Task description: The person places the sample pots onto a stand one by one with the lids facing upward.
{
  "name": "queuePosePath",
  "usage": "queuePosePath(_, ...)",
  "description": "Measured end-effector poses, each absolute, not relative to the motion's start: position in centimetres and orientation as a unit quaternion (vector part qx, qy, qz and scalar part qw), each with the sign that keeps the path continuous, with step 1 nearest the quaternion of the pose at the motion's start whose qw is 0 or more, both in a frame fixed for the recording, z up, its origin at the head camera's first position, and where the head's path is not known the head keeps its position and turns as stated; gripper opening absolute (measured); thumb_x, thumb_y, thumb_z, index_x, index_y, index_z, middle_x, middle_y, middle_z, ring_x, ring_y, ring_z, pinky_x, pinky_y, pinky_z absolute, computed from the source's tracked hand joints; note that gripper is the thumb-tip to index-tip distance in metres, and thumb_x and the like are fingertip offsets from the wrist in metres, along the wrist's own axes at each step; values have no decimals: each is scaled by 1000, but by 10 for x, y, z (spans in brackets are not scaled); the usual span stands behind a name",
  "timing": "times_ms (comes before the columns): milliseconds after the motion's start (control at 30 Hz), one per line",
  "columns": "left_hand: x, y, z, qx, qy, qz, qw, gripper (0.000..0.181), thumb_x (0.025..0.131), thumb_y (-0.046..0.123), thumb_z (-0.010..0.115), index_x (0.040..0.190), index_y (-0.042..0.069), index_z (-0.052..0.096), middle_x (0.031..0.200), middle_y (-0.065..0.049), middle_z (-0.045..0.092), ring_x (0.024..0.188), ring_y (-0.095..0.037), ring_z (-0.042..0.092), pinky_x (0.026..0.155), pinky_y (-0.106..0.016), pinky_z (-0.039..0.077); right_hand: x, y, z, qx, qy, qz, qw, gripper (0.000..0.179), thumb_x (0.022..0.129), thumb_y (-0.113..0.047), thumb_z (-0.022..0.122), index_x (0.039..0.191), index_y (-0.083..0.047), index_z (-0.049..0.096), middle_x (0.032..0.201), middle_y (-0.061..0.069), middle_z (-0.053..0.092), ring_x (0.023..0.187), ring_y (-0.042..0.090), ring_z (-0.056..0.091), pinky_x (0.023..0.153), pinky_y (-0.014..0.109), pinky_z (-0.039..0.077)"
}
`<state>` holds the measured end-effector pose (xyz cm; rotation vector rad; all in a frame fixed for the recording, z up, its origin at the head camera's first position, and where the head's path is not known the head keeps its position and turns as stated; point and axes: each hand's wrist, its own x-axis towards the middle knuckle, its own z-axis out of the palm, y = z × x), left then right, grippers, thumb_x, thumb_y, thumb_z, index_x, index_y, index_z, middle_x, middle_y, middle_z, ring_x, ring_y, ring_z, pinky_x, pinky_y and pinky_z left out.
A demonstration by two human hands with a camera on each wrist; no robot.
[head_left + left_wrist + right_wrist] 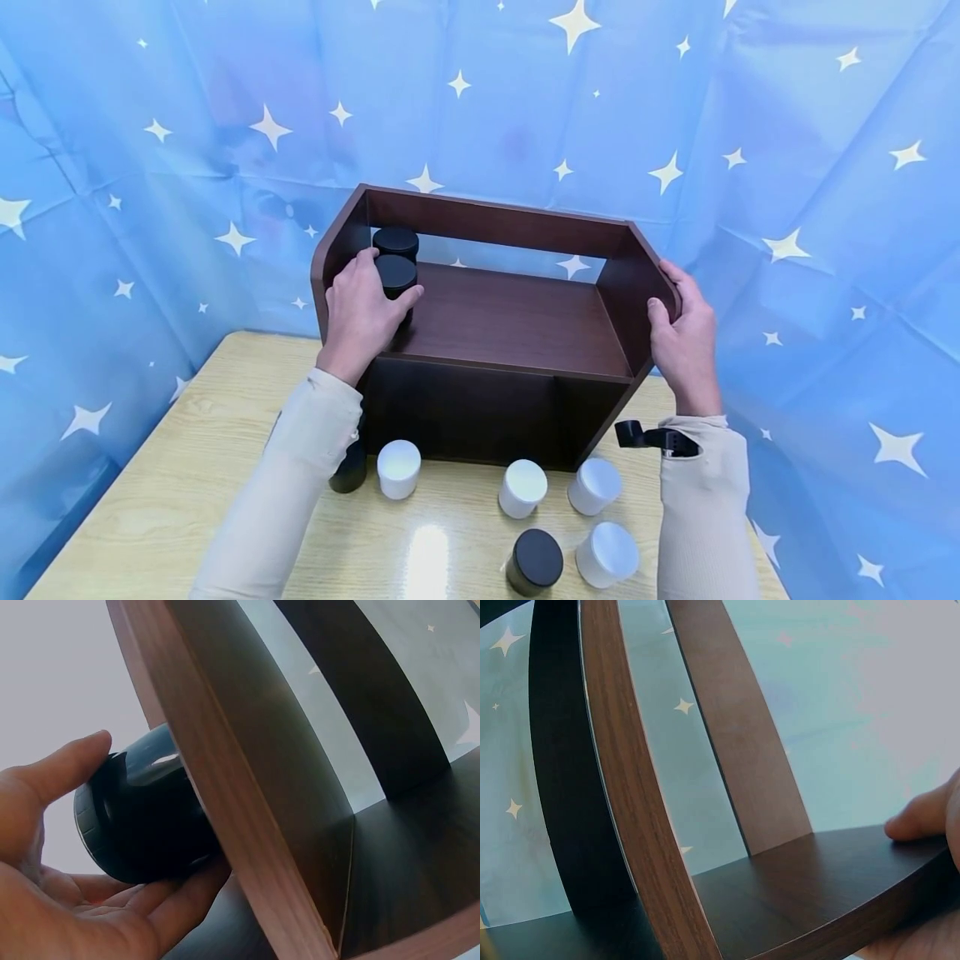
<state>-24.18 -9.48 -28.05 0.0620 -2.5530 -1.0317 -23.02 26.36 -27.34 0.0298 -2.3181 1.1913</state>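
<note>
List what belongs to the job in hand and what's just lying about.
Job in hand, judging by the hands:
black jar, gripped by the left hand
brown shelf unit, held by the right hand
second black jar, behind the first

Lying about, though perhaps awaiting their turn:
white jars on the table
other black jars there

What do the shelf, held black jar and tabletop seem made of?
Shelf: perhaps wood-look laminate over board, dark brown, satiny; grain streaks its edges.
Held black jar: likely plastic, glossy; its side carries a bright reflection.
Tabletop: wood or laminate, pale, shiny; grain and glare show.
</note>
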Motion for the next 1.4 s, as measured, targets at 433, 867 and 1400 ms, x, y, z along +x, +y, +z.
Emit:
queuePosePath(433, -245, -96, -279, 15, -917, -356, 181, 78, 90, 35, 74, 150, -1, 39, 146, -25, 51, 131, -41, 52, 113, -56, 40, -230, 263, -273, 17, -854, 444, 270, 51, 103, -15, 44, 153, -27, 42, 148, 10, 53, 119, 26, 59, 81, 10, 49)
queuePosePath(867, -247, -94, -272, 28, -923, -347, 161, 82, 89, 33, 76, 152, -1, 36, 150, -24, 48, 134, -41, 49, 115, -55, 38, -231, 263, -274, 18, -850, 453, 269, 50, 104, -16, 43, 153, -28, 43, 148, 9, 54, 119, 24, 60, 80, 6, 48)
queuePosePath(1400, -207, -83, -269, -111, -875, -267, 389, 78, 84, 31, 81, 143, -7, 47, 144, -25, 54, 125, -39, 61, 95, -52, 56, -231, 263, -273, 15, -850, 454, 268, 51, 104, -16, 43, 153, -29, 42, 149, 8, 52, 121, 25, 59, 81, 7, 47)
